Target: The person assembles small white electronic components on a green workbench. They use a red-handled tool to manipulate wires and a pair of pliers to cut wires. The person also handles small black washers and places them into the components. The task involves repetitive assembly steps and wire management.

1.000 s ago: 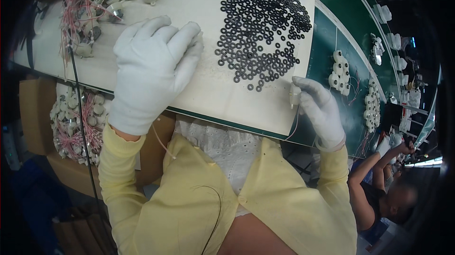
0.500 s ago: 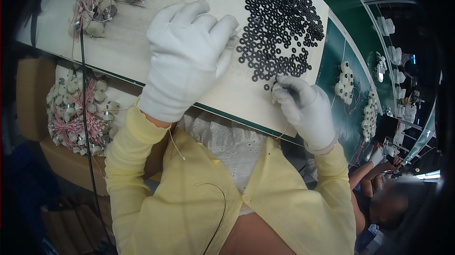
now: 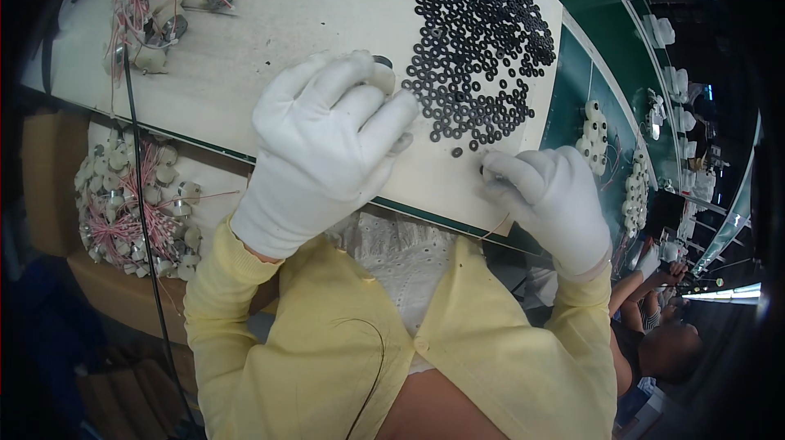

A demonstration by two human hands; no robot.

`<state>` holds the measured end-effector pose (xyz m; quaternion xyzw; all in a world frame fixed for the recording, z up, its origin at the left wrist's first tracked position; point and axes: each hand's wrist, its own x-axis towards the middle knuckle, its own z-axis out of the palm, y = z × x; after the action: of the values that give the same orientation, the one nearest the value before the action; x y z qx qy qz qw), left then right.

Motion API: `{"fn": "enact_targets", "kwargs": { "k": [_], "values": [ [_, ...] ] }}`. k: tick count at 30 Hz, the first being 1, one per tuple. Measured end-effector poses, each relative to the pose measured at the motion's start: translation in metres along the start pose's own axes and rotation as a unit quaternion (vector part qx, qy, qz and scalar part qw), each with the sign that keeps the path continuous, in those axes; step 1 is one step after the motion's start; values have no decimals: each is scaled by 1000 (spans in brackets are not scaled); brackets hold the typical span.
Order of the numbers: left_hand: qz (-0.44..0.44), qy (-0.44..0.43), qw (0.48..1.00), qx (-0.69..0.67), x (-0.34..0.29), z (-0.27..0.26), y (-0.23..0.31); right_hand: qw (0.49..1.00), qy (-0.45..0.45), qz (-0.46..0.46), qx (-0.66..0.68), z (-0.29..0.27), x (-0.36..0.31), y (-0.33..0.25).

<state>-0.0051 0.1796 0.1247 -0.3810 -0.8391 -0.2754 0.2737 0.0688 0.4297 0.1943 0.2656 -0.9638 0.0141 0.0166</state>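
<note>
Hundreds of small black rubber washers (image 3: 482, 39) lie spread one layer deep on a pale work board (image 3: 270, 39), a loose heap thinning toward the near edge, which leaves single rings easy to pick off. Left hand (image 3: 323, 145), white-gloved, rests palm-down on the board, fingers curled over a small cream-coloured round motor (image 3: 382, 74) whose top just shows beyond the fingertips; the grip looks closed on it, though the contact is mostly hidden. Right hand (image 3: 552, 195), also gloved, is bunched at the heap's near fringe, fingertips pinched together where a stray washer lies; whether it holds a ring or a part cannot be told, and a thin pink lead (image 3: 496, 227) trails from under it over the board's edge. More motors with pink wires (image 3: 163, 6) are heaped at the board's far left; a further batch fills a carton (image 3: 135, 203) below the bench, within the left arm's reach. Finished white units (image 3: 593, 133) sit on the green conveyor (image 3: 572, 72) to the right. Against the frame half a second ago, the left hand sits lower and nearer the body, and the right hand has shifted slightly rightward along the fringe.
</note>
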Motion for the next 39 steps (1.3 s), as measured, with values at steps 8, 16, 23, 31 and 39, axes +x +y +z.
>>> {"fn": "enact_targets", "kwargs": {
  "k": [8, 16, 23, 31, 39],
  "values": [
    [-3, -8, 1000, -5, -5, 7, -7, 994, -39, -40, -97, -5, 3, -1],
    [-18, -34, 999, -3, -4, 2, -5, 946, 59, 222, 228, 28, -34, -4],
    [-5, -70, 997, 11, -6, -4, -4, 947, 109, 298, 59, 43, -87, 13],
    [-2, -68, 997, 35, -5, 1, 0, 942, 137, 304, 32, 25, -72, -1],
    [7, -93, 995, 40, -4, -3, 3, 924, 122, 362, -8, 25, -106, 26]
  ]
}}
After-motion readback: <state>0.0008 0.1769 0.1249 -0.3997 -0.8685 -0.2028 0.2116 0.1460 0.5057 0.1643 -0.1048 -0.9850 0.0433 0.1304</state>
